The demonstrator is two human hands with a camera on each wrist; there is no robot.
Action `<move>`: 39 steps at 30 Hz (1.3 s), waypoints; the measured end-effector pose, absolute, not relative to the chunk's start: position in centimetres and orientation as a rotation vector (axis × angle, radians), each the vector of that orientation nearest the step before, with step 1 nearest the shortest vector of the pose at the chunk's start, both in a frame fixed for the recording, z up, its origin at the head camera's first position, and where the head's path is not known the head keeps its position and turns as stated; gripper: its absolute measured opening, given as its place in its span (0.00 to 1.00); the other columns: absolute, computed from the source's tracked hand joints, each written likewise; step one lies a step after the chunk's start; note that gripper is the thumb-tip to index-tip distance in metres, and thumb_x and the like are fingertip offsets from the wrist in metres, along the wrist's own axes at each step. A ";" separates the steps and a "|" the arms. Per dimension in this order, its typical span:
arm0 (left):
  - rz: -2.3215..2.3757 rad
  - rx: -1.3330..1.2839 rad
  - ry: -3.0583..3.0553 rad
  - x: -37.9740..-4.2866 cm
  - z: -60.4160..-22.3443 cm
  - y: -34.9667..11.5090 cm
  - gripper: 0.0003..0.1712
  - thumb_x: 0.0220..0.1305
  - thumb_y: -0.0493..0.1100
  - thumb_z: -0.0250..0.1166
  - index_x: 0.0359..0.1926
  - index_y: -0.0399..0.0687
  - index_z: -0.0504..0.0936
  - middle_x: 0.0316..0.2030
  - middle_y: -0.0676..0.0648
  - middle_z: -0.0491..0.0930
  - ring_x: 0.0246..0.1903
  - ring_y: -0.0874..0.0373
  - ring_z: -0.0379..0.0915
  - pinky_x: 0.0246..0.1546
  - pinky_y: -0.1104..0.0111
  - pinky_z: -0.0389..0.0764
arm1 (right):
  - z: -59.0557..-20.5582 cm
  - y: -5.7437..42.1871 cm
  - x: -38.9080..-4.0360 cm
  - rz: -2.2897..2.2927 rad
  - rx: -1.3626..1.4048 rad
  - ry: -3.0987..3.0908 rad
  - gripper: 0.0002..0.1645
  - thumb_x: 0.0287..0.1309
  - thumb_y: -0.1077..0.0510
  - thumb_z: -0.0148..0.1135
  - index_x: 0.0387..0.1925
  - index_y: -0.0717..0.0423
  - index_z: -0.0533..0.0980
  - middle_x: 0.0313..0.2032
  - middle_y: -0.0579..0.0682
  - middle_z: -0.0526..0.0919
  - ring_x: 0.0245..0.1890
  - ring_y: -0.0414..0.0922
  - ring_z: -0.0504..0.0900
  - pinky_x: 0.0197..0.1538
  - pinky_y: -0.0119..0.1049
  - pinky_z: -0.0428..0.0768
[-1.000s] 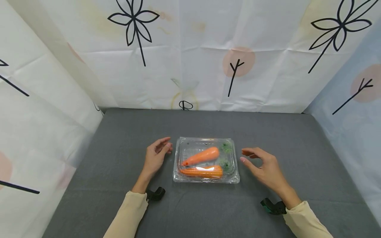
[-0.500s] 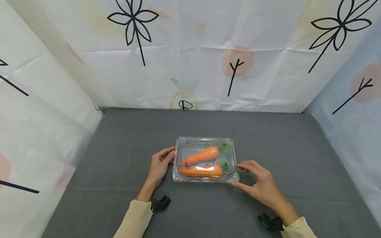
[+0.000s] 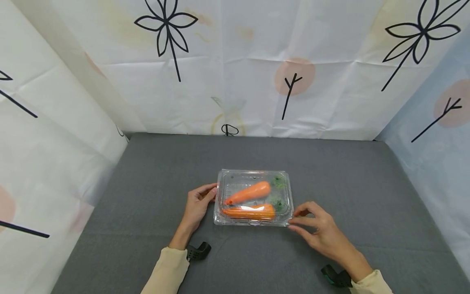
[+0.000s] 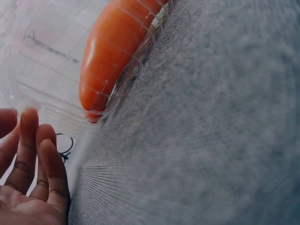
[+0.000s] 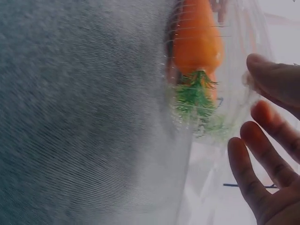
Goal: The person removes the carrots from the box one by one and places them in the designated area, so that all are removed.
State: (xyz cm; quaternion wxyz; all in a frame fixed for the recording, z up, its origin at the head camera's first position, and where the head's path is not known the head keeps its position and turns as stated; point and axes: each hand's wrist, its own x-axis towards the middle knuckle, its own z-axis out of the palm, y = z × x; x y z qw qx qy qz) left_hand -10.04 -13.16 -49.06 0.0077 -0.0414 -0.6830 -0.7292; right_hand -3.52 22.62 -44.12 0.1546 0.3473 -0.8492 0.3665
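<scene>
A clear plastic clamshell container (image 3: 238,178) lies closed on the grey cloth. Through its lid show two orange carrots, one tilted (image 3: 247,194) and one lying along the front (image 3: 247,212), with green leafy tops (image 3: 280,203) at the right end. At the container's left edge my left hand (image 3: 196,209) has thumb and index fingertips close together at the rim (image 4: 44,105), the other fingers loosely bent. My right hand (image 3: 324,232) pinches the front right corner between thumb and index finger; its remaining fingers spread apart in the right wrist view.
A grey cloth (image 3: 235,261) covers the table under the container. White fabric with printed flowers (image 3: 235,49) hangs behind and at both sides. A black wrist device (image 3: 198,250) sits on the left wrist, and another black device (image 3: 335,276) on the right.
Both hands have come in from beside the container to its edges. My right hand has moved nearer the front right corner, and its index finger has closed toward the thumb. The container has stayed put.
</scene>
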 end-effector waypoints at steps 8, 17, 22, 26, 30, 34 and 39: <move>-2.256 -0.092 -2.137 -10.1 -49.0 -13.1 0.13 0.70 0.33 0.64 0.52 0.29 0.84 0.44 0.33 0.84 0.34 0.59 0.81 0.36 0.71 0.82 | -43.7 22.7 -4.0 1.039 1.071 -2.439 0.03 0.63 0.56 0.70 0.35 0.48 0.88 0.40 0.42 0.81 0.41 0.37 0.74 0.41 0.24 0.72; -2.247 -0.076 -2.150 -10.0 -48.8 -13.1 0.13 0.70 0.32 0.64 0.51 0.28 0.84 0.45 0.32 0.84 0.35 0.60 0.81 0.37 0.72 0.82 | -44.5 22.1 -4.4 0.979 1.107 -2.298 0.16 0.73 0.49 0.56 0.33 0.51 0.84 0.38 0.43 0.80 0.38 0.39 0.76 0.41 0.26 0.73; -2.240 -0.069 -2.153 -10.0 -48.8 -13.1 0.13 0.70 0.32 0.64 0.52 0.29 0.84 0.44 0.33 0.85 0.34 0.60 0.81 0.37 0.71 0.82 | -45.0 21.7 -4.6 0.924 1.094 -2.241 0.18 0.75 0.49 0.53 0.34 0.52 0.82 0.37 0.44 0.80 0.37 0.40 0.76 0.41 0.28 0.74; -2.251 -0.049 -2.147 -10.1 -48.7 -13.1 0.13 0.69 0.31 0.64 0.51 0.28 0.84 0.44 0.34 0.85 0.34 0.60 0.80 0.36 0.72 0.81 | -44.8 21.7 -4.5 0.949 1.091 -2.228 0.17 0.75 0.50 0.53 0.34 0.52 0.82 0.38 0.45 0.80 0.37 0.40 0.76 0.42 0.28 0.73; -2.267 -0.035 -2.140 -10.1 -48.6 -13.0 0.13 0.69 0.31 0.64 0.51 0.27 0.84 0.45 0.32 0.84 0.34 0.61 0.80 0.37 0.72 0.81 | -43.8 21.9 -4.7 1.031 1.092 -2.173 0.16 0.74 0.51 0.56 0.35 0.56 0.83 0.38 0.49 0.80 0.38 0.42 0.76 0.42 0.28 0.74; -2.259 -0.037 -2.147 -10.1 -48.6 -13.1 0.14 0.70 0.31 0.64 0.52 0.26 0.83 0.46 0.31 0.84 0.37 0.62 0.80 0.40 0.73 0.80 | -42.1 21.9 -5.5 1.106 1.086 -2.086 0.18 0.73 0.52 0.58 0.35 0.61 0.83 0.37 0.54 0.80 0.37 0.44 0.77 0.43 0.26 0.75; -2.246 -0.008 -2.145 -10.3 -48.8 -12.9 0.13 0.68 0.31 0.65 0.50 0.25 0.84 0.40 0.35 0.86 0.33 0.62 0.80 0.38 0.72 0.81 | -39.9 21.9 -7.4 1.132 1.039 -2.023 0.21 0.71 0.50 0.60 0.33 0.65 0.84 0.34 0.56 0.81 0.34 0.43 0.78 0.43 0.24 0.75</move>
